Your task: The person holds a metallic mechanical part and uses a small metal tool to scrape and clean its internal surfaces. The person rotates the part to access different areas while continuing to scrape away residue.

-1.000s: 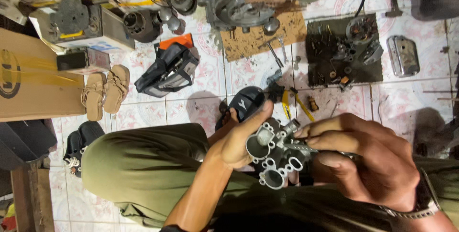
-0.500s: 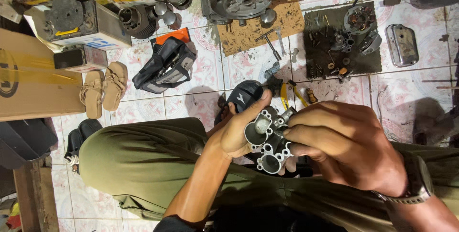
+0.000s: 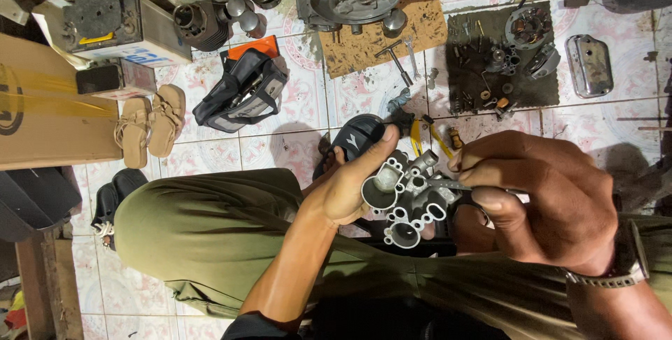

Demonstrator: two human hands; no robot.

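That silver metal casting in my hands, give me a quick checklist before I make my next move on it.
1. Left hand grips the metal casting: ok.
2. Right hand pinches a thin tool against the casting: ok.
3. Tool tip seated in a port: cannot tell.
4. Casting's bores facing the camera: ok.
5. Yellow-handled pliers on the tiled floor nearby: ok.

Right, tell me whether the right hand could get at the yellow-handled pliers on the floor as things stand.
Probably not without letting go first. The right hand is pinching a thin tool against the grey metal casting that the left hand holds. The yellow-handled pliers lie on the tiles just beyond, uncovered, so the path itself looks free.
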